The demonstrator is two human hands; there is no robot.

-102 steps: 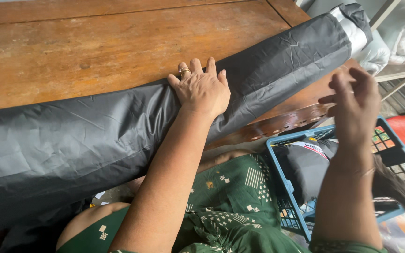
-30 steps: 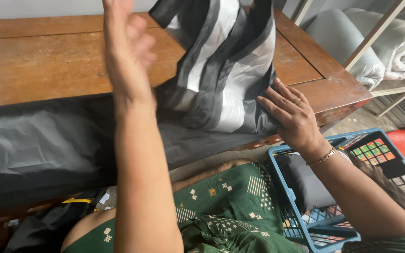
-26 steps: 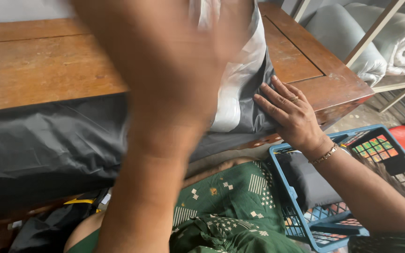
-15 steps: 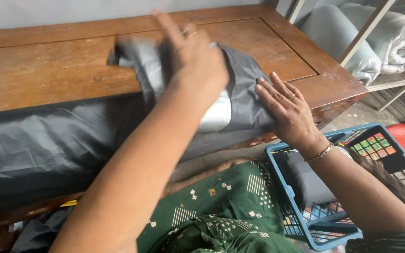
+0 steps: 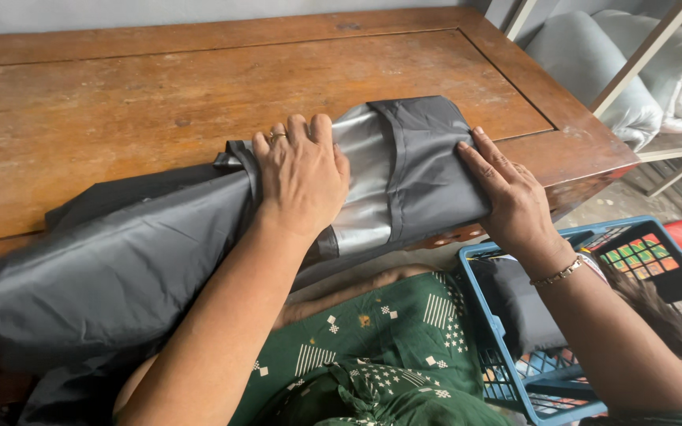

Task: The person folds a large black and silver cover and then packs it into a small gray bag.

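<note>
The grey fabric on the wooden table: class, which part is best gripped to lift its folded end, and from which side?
Grip the folded end of the grey fabric at its right edge, coming in from the right, where the right hand already lies flat. There the layers stack into a firm edge near the table corner, so the fingers can likely pinch them together. The left hand presses down the middle.

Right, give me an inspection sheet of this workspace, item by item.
Surface: brown wooden table, worn, bare past the cloth.
Job's things: dark grey fabric with a folded-over end, silvery lining showing, draped off the near edge.
Clutter: nothing seen on the table.
Hands: left hand pressed flat on the fold; right hand flat on the fabric's right end.
Cables: nothing seen.
Surroundings: blue plastic basket at the right; shelf with rolled grey bedding.
</note>
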